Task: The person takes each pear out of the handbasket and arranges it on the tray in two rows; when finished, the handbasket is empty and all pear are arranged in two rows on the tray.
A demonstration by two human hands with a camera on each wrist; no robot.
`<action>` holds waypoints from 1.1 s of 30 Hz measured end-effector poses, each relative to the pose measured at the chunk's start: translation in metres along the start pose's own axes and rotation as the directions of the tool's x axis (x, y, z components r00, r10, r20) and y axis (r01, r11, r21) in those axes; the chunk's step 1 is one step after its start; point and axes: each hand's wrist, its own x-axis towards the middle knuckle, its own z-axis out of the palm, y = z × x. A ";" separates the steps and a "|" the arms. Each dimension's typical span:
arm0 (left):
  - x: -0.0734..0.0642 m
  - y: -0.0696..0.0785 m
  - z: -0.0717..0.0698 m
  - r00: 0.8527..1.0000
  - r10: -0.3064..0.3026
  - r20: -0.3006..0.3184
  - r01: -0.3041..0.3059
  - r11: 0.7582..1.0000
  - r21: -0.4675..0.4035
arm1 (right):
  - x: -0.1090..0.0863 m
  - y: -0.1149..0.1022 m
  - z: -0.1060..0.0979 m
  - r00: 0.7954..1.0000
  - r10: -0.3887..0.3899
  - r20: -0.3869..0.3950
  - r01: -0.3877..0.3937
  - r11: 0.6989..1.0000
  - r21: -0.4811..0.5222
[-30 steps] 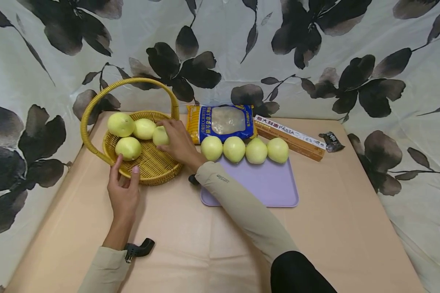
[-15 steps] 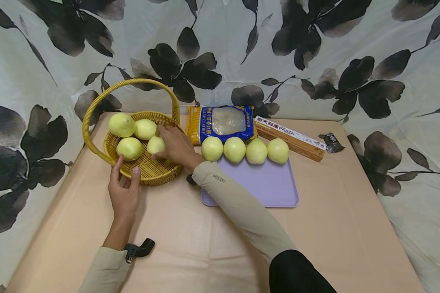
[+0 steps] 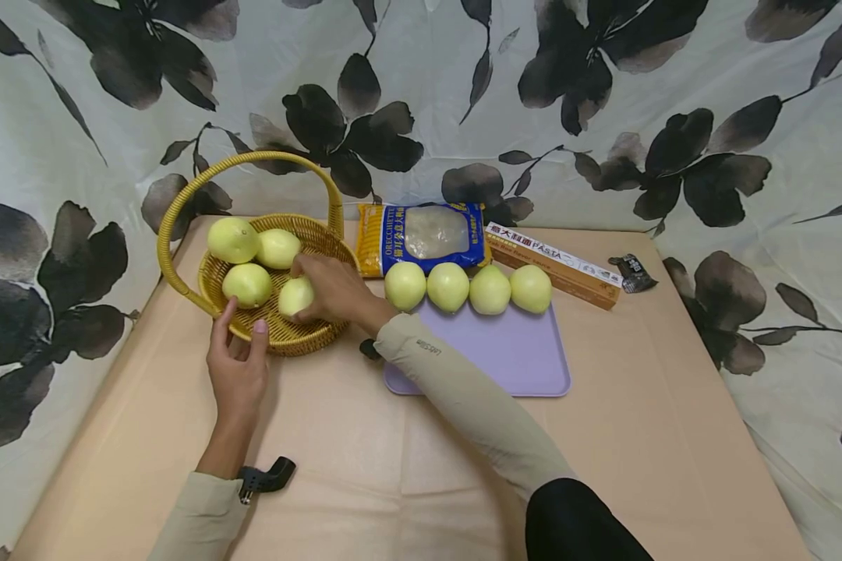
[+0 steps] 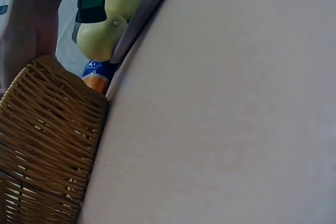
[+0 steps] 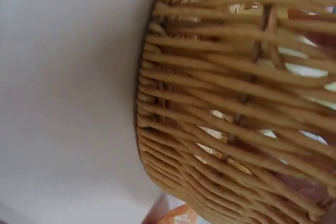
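Observation:
Inside the yellow wicker basket (image 3: 309,339) at the left, my right hand (image 3: 333,288) grips a yellow-green pear (image 3: 295,298) near the basket floor. Three more pears lie behind and to the left of it, among them a front-left pear (image 3: 247,285). My left hand (image 3: 237,370) touches the basket's front rim, index finger and thumb spread, the index tip close to the front-left pear. From the right wrist only the woven basket wall (image 5: 236,98) shows, hiding that hand's grasp. The left wrist view has the basket's outer side (image 4: 50,140) without the left fingers.
Several pears (image 3: 448,287) stand in a row along the back of a purple tray (image 3: 505,366). Behind them lie a blue-and-yellow pasta bag (image 3: 421,234), a long pasta box (image 3: 554,265) and a small black packet (image 3: 633,273). A floral cloth backs the table (image 3: 645,428).
My right hand has lowered the pear into the basket, drawing it toward the front and slightly left. The left hand has stayed at the rim.

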 end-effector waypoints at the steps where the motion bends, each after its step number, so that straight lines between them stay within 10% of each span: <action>1: 0.000 0.000 0.000 1.000 -0.001 0.000 0.001 1.000 -0.003 | -0.001 0.000 0.001 1.000 -0.006 0.008 0.006 1.000 -0.001; 24: 0.000 0.000 0.001 1.000 0.007 0.002 -0.007 1.000 0.005 | -0.076 0.012 -0.024 0.947 -0.060 -0.316 0.166 0.932 0.323; 33: 0.000 0.000 0.000 1.000 0.005 0.002 -0.005 1.000 0.010 | -0.125 0.038 -0.038 0.950 -0.050 -0.310 0.181 0.894 0.409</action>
